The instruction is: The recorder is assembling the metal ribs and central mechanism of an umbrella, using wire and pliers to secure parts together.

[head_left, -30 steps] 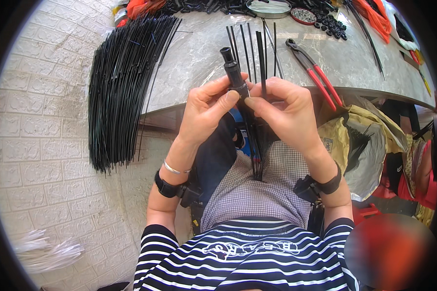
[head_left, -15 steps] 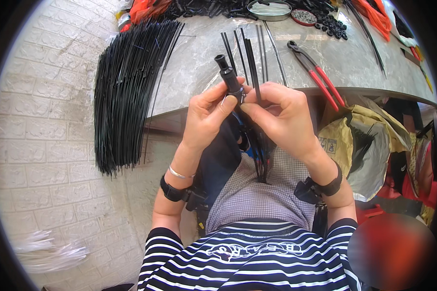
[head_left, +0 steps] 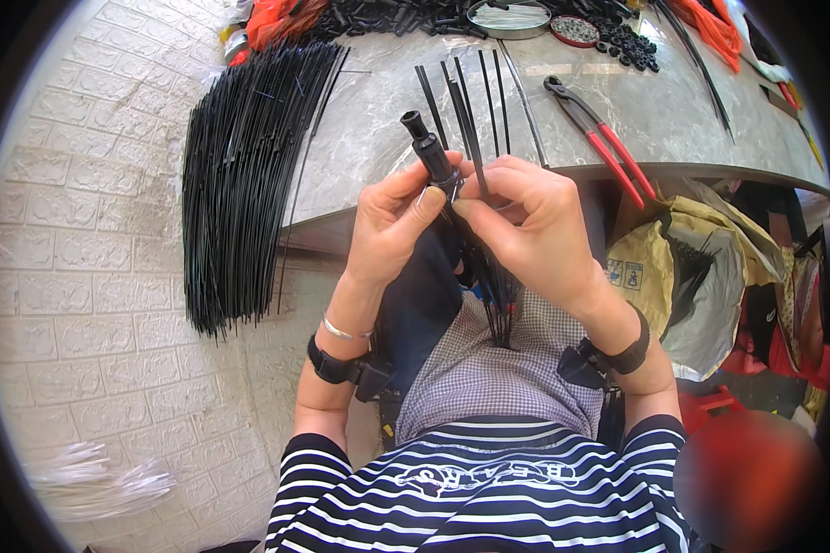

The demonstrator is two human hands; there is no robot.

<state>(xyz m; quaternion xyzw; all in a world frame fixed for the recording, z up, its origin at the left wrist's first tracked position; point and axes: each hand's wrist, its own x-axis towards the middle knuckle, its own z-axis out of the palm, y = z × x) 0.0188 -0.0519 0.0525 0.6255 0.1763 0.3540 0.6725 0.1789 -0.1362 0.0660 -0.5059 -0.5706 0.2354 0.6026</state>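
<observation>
My left hand [head_left: 389, 219] grips a black tubular fitting [head_left: 425, 146] with a narrower hollow end, tilted up and to the left. Close beside it, my right hand [head_left: 539, 217] is closed, thumb and forefinger pinched at the fitting's lower end. Several thin black strips [head_left: 468, 120] fan upward around and behind the right fingers. Their lower lengths run down between my wrists to the checked cloth [head_left: 484, 382] over my lap. The fingertips partly hide where strips and fitting meet.
A large bundle of black strips [head_left: 249, 184] overhangs the grey table [head_left: 378, 111] at left. Red-handled pincers [head_left: 626, 158] lie at right. Farther back are a round tin [head_left: 510, 36] of white sticks, a red dish [head_left: 575, 45] and black rings [head_left: 627, 51]. A yellow sack [head_left: 632, 244] stands lower right.
The fitting has tipped slightly further left. The upper strips have shifted and spread a little differently. Both hands keep nearly the same place and hold.
</observation>
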